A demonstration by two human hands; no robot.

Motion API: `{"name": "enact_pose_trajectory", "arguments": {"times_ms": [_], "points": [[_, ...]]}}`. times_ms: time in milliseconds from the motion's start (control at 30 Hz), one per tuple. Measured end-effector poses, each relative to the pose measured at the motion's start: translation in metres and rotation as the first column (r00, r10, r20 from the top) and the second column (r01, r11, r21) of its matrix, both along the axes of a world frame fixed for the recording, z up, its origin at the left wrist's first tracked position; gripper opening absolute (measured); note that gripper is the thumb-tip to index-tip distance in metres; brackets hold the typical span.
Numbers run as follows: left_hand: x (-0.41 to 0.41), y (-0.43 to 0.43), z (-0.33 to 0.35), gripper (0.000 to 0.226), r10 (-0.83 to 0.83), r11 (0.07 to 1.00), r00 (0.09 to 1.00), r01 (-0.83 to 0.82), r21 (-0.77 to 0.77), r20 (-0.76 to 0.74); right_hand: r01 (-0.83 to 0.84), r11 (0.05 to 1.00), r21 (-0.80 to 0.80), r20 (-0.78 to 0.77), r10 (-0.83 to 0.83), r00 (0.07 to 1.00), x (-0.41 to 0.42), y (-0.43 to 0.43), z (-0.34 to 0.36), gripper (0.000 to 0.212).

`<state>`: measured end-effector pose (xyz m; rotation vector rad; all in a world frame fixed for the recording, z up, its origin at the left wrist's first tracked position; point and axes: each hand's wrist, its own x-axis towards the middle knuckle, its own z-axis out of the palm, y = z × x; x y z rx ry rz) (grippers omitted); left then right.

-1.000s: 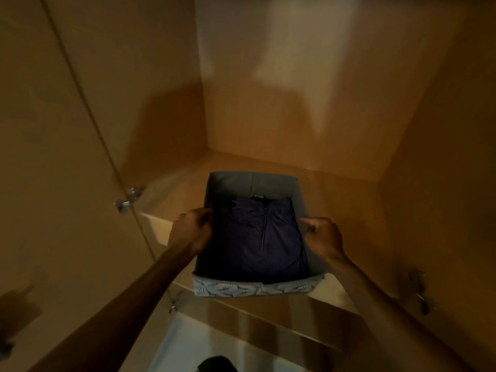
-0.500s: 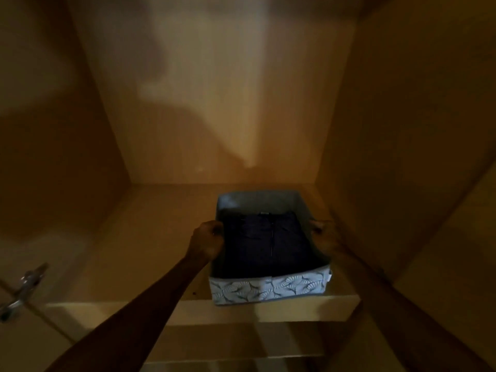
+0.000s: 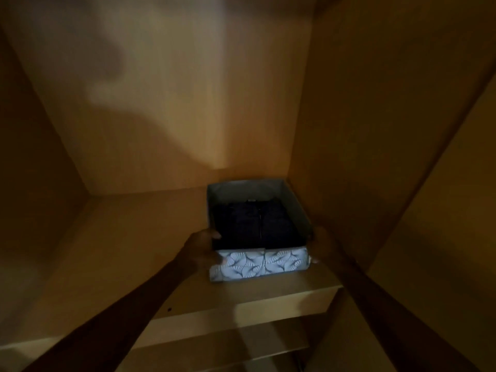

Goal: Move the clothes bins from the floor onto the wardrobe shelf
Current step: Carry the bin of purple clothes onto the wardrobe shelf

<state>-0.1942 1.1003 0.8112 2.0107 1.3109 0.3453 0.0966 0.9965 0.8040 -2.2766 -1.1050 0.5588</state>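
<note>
Inside a dim wardrobe, looking down at a wooden shelf (image 3: 112,253). One fabric bin (image 3: 259,265) with a leaf-patterned near face, sitting flat on the shelf's right side, its far end close to the back panel and its right flank just beside the wardrobe's right wall (image 3: 349,157). Folded dark clothing (image 3: 255,226) (a zip just visible down its middle) lying in the bin, below the rim.

Left hand (image 3: 202,248) wrapped over the near left corner, fingers hooked across the rim and onto the clothing. Right hand (image 3: 326,245) pressed against the near right corner, squeezed into the narrow gap by the wall; too dark to tell whether its fingers curl over the rim. Hands well apart, one per side, clamping the bin between them — a grip that keeps soft fabric walls from sagging and the load level.

Probably tucked hard right to leave the bare left stretch of shelf free for further bins. Placement of this bin seemingly all but done, only the release left. No other bins and no floor in view, so the remaining count unknowable.
</note>
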Motion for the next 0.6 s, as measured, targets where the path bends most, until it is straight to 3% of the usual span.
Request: {"name": "enact_pose_trajectory", "arguments": {"times_ms": [67, 133, 233, 300, 433, 600], "points": [[0.007, -0.007, -0.012, 0.057, 0.005, 0.975, 0.999, -0.017, 0.223, 0.054, -0.072, 0.991, 0.113, 0.132, 0.057, 0.990, 0.002, 0.002, -0.003, 0.046], [0.015, -0.015, -0.023, 0.068, -0.106, 0.954, 0.994, 0.093, 0.286, 0.030, -0.187, 0.981, 0.043, 0.180, 0.177, 0.968, -0.001, 0.001, -0.002, 0.063], [0.027, -0.023, -0.036, 0.094, -0.190, 0.919, 0.948, 0.263, 0.292, -0.257, -0.275, 0.947, -0.164, 0.287, 0.312, 0.906, -0.006, -0.003, -0.008, 0.074], [0.032, -0.030, -0.042, 0.107, -0.164, 0.900, 0.919, 0.289, 0.327, -0.359, -0.287, 0.933, -0.217, 0.285, 0.342, 0.896, -0.012, -0.008, -0.011, 0.083], [0.037, -0.029, -0.041, 0.120, -0.164, 0.901, 0.895, 0.307, 0.306, -0.415, -0.301, 0.930, -0.210, 0.274, 0.351, 0.895, -0.018, -0.006, -0.017, 0.103], [0.049, -0.003, -0.035, 0.119, -0.252, 0.892, 0.875, 0.376, 0.251, -0.415, -0.309, 0.935, -0.175, 0.256, 0.347, 0.902, -0.002, 0.012, -0.014, 0.111]]}}
